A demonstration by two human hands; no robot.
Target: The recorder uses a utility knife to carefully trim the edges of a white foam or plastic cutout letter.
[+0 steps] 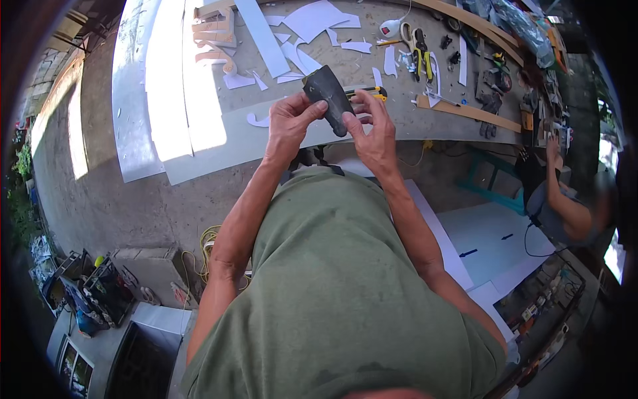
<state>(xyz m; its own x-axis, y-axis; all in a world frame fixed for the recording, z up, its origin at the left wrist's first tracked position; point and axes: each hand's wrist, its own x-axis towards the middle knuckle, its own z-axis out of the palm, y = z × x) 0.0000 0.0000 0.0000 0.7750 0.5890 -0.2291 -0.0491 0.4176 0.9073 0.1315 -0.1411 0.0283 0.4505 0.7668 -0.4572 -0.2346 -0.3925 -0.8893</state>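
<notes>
Block (326, 94), dark, gripped by your left hand (290, 126) at eight o'clock, right hand (373, 133) at four; white cutouts (315, 20) lie at twelve.

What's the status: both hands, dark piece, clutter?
Left hand gripping dark piece. Right hand at its lower end. White offcuts and tools lie beyond on table.

Can read no word, number or brand anywhere on the bench (407, 90) or around it. Can only pick out, at the right, two dark arrow-like marks (468, 253) near each other on a pale blue sheet (465, 226). Can also spot a dark red patch (385, 30) on a white bulb-shaped tool (395, 28), too small to read.
</notes>
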